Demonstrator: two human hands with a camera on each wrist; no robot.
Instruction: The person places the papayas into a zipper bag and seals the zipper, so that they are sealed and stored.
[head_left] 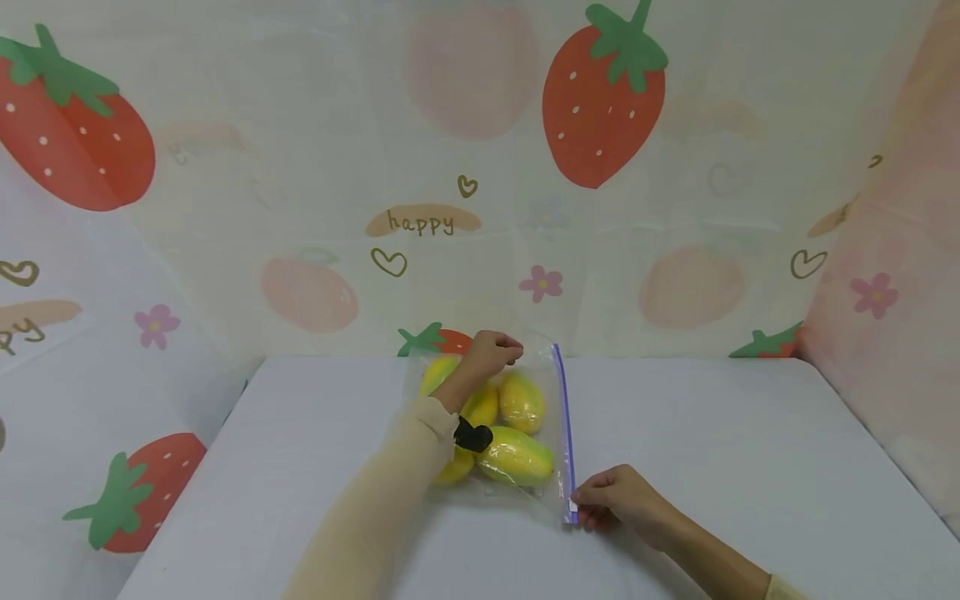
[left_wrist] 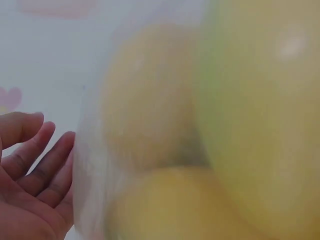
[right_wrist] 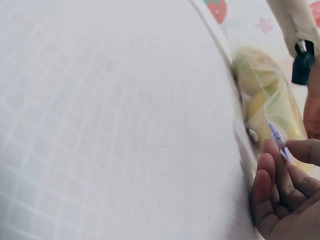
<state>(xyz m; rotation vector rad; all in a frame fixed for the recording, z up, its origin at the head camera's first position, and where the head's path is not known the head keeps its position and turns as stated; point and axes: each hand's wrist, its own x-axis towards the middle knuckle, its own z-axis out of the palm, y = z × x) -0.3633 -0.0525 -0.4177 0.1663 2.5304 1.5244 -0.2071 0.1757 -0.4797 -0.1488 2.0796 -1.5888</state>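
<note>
A clear zip bag [head_left: 551,492] with a purple zip strip [head_left: 564,417] lies on the white table, holding several yellow-green mangoes [head_left: 517,457]. At the strip's near end, my right hand [head_left: 618,496] pinches the bag's corner between thumb and fingers. The right wrist view shows that thumb and index finger [right_wrist: 270,148] at the purple strip [right_wrist: 273,131]. My left hand [head_left: 487,354] is above the far side of the bag, its forearm crossing over the mangoes. Seen from the left wrist, its fingers [left_wrist: 47,172] are loosely bent beside the plastic, with nothing between them.
The white table [head_left: 712,433] extends to both sides of the bag. Behind it and at the sides hangs a pale cloth [head_left: 480,283] printed with strawberries, hearts and flowers. A black device [head_left: 474,435] is worn on the left wrist.
</note>
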